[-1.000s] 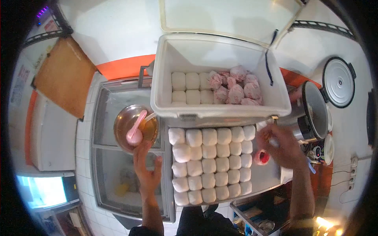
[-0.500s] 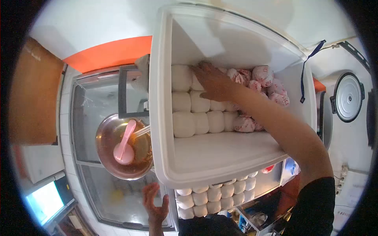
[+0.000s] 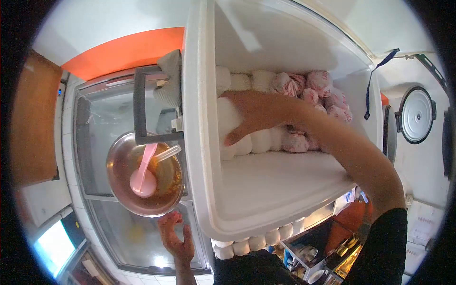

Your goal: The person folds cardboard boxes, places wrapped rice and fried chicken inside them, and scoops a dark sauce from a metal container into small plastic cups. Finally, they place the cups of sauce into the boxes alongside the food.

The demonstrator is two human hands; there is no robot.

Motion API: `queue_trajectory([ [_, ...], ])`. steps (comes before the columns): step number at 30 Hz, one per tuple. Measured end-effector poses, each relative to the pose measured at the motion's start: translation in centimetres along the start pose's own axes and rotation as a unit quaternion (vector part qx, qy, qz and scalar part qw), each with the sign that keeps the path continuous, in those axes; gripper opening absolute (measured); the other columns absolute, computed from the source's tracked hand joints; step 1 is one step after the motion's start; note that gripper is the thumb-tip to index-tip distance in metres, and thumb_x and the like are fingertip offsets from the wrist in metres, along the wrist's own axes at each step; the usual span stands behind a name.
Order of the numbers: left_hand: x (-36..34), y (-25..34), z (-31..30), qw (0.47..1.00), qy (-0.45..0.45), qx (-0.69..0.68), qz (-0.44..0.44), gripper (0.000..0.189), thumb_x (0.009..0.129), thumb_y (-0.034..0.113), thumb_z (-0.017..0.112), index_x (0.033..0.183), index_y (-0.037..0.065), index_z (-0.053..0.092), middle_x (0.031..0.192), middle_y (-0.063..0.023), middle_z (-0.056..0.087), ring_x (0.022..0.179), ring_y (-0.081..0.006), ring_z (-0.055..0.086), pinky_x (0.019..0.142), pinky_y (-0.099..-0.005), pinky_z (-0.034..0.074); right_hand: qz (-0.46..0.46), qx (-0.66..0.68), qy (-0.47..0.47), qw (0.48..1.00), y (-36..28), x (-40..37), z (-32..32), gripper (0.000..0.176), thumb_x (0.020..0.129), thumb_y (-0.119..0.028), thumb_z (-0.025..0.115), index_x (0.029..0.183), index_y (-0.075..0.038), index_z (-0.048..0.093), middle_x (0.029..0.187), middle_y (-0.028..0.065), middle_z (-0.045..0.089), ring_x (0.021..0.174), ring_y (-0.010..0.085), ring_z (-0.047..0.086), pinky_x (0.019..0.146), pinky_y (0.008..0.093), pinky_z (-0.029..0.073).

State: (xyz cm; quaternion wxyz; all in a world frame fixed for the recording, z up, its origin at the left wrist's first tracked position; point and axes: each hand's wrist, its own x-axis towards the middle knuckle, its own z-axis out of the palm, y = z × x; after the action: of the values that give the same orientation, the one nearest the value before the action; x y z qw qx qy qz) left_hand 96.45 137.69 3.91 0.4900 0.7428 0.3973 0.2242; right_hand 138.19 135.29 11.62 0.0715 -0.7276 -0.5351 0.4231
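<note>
Inside a deep white foam box [image 3: 201,118], my right hand [image 3: 259,114] is wrapped round a white round bundle [image 3: 228,116] near the left wall. Rows of white bundles [image 3: 261,140] lie beneath and beside it. Behind my forearm are bundles in red-printed wrap [image 3: 318,84]. My left hand [image 3: 177,237] is outside the box with nothing in it, fingers apart and curved, just below a metal bowl [image 3: 145,174] that holds a pink ladle [image 3: 144,178] and a clear handle.
The bowl stands on a glass-topped case [image 3: 114,223]. A grey frame [image 3: 140,104] with a cloth [image 3: 169,78] lies against the box. More white bundles [image 3: 256,242] sit below the box. A round lid [image 3: 418,115] is at the right.
My right hand has moved down and closed round a white bundle, which is lifted from its row. My left hand has shifted slightly left. The view has moved a little.
</note>
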Motion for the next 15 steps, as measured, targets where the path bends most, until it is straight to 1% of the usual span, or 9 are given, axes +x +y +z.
queue_trajectory([
  [2, -0.4, -0.6, 0.0, 1.0, -0.004, -0.016, -0.002, 0.03, 0.093, 0.019, 0.066, 0.115, 0.0, 0.063, 0.117, -0.017, 0.059, 0.106, -0.0281, 0.058, 0.084, -0.0361, 0.054, 0.048, 0.002, -0.06, 0.997, -2.1, 1.2, 1.2, 0.114, 0.068, -0.06, 0.085, 0.149, 0.004, 0.036, 0.148, 0.0292, 0.045, 0.137, 0.0407, 0.045, 0.116, 0.0428, 0.037],
  [4, -1.1, -1.3, -0.3, 0.998, -0.01, -0.059, -0.027, 0.028, 0.093, 0.017, 0.066, 0.116, 0.001, 0.063, 0.121, -0.0162, 0.056, 0.106, -0.0274, 0.058, 0.085, -0.0365, 0.054, -0.063, 0.043, -0.093, 0.993, -4.0, 0.3, 0.8, 0.1, 0.073, -0.049, 0.084, 0.147, 0.002, 0.04, 0.138, 0.0245, 0.055, 0.131, 0.0358, 0.051, 0.112, 0.0412, 0.04],
  [6, -2.0, -1.8, -0.9, 0.996, -0.015, -0.079, -0.05, 0.028, 0.093, 0.015, 0.066, 0.118, 0.001, 0.062, 0.125, -0.0156, 0.054, 0.106, -0.0267, 0.059, 0.086, -0.0365, 0.054, -0.077, 0.107, -0.162, 0.978, -4.4, 0.6, 0.3, 0.093, 0.076, -0.044, 0.084, 0.146, 0.001, 0.043, 0.133, 0.0218, 0.06, 0.129, 0.0329, 0.053, 0.111, 0.0408, 0.041],
  [7, -2.4, -2.1, -1.2, 0.995, -0.019, -0.079, -0.058, 0.029, 0.093, 0.014, 0.066, 0.118, 0.001, 0.062, 0.127, -0.0154, 0.053, 0.106, -0.0264, 0.059, 0.086, -0.0363, 0.054, -0.031, 0.15, -0.212, 0.965, -3.5, 1.5, -0.4, 0.093, 0.076, -0.045, 0.084, 0.146, 0.0, 0.044, 0.133, 0.0215, 0.061, 0.13, 0.0325, 0.053, 0.111, 0.0411, 0.041],
  [9, -3.0, -2.4, -1.9, 0.995, -0.033, -0.078, -0.058, 0.029, 0.093, 0.012, 0.066, 0.12, 0.001, 0.061, 0.129, -0.0152, 0.051, 0.107, -0.026, 0.059, 0.086, -0.0361, 0.054, 0.026, 0.167, -0.263, 0.95, -2.7, 1.7, -0.3, 0.096, 0.074, -0.047, 0.085, 0.148, -0.003, 0.042, 0.137, 0.021, 0.057, 0.131, 0.0333, 0.051, 0.11, 0.0426, 0.042],
  [11, -3.6, -2.5, -2.7, 0.995, -0.041, -0.072, -0.047, 0.029, 0.092, 0.009, 0.065, 0.12, 0.002, 0.061, 0.128, -0.0151, 0.051, 0.107, -0.0261, 0.06, 0.086, -0.0361, 0.054, 0.042, 0.114, -0.274, 0.954, -3.0, 2.0, 0.3, 0.104, 0.07, -0.049, 0.087, 0.152, -0.008, 0.038, 0.145, 0.0208, 0.049, 0.132, 0.0358, 0.05, 0.106, 0.0449, 0.046],
  [13, -4.5, -2.2, -3.6, 0.997, -0.028, -0.043, -0.054, 0.029, 0.092, 0.005, 0.064, 0.121, 0.002, 0.061, 0.128, -0.0152, 0.051, 0.107, -0.0255, 0.06, 0.086, -0.0359, 0.054, 0.059, 0.057, -0.285, 0.955, -3.3, 2.2, 0.8, 0.113, 0.065, -0.05, 0.09, 0.155, -0.013, 0.033, 0.153, 0.0207, 0.041, 0.134, 0.0383, 0.048, 0.102, 0.0472, 0.05],
  [15, -5.4, -2.0, -4.4, 0.998, -0.017, -0.022, -0.052, 0.029, 0.092, 0.002, 0.063, 0.121, 0.002, 0.06, 0.129, -0.0155, 0.052, 0.107, -0.0248, 0.06, 0.087, -0.0356, 0.054, 0.062, 0.033, -0.236, 0.969, -2.8, 1.6, 0.9, 0.114, 0.064, -0.05, 0.091, 0.156, -0.015, 0.034, 0.154, 0.0201, 0.04, 0.133, 0.0389, 0.049, 0.101, 0.0479, 0.052],
])
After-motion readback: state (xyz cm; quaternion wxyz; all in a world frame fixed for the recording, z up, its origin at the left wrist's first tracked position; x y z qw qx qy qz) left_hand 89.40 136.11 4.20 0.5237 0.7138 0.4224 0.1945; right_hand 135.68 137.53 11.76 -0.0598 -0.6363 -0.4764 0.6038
